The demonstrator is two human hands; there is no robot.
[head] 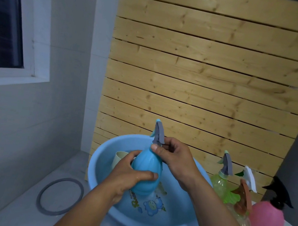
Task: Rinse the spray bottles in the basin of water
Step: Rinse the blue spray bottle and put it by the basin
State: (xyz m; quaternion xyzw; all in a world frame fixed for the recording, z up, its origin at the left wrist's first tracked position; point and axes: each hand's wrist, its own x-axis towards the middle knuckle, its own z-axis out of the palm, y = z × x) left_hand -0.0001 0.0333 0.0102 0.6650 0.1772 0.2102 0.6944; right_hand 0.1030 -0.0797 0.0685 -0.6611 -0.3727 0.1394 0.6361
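Blue bottle: held upright above the basin, so drips fell back in.
Left hand: fingers wrapped round the belly, steadying.
Right hand: fingers pinched at the neck below the trigger.
Other bottles: parked right of basin.

Slatted wooden panel leans tilted against the back wall. Window with white frame upper left, glass dark. Grey rubber ring lies flat on the grey ledge lower left. Beige cup stands at the far left, partly hidden.
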